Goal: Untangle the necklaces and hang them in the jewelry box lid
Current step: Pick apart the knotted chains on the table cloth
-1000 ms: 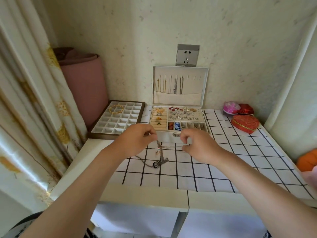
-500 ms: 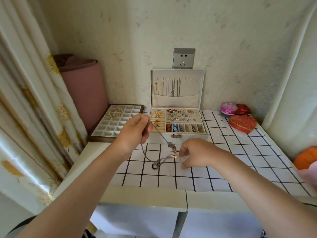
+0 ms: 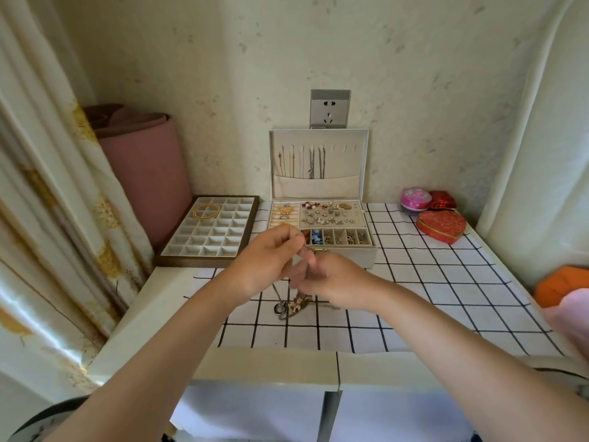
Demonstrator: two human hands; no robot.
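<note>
A tangle of necklaces (image 3: 291, 306) with a ring pendant lies on the checked cloth, its chain rising to my hands. My left hand (image 3: 267, 263) pinches the chain near its top, in front of the jewelry box (image 3: 344, 256). Right beside it, my right hand (image 3: 331, 282) has its fingers curled at the chain just above the tangle. The open lid (image 3: 360, 161) stands upright at the back with several necklaces hanging in it.
A brown tray (image 3: 165, 258) with white compartments and a gold bangle sits left of the box. Red and pink heart boxes (image 3: 441, 224) stand at the back right. A pink roll leans in the left corner. Curtain hangs at left.
My hands have come together above the tangle. The left hand dropped slightly toward the middle, the right hand rose from the cloth to meet it. The tangle stays on the cloth.
</note>
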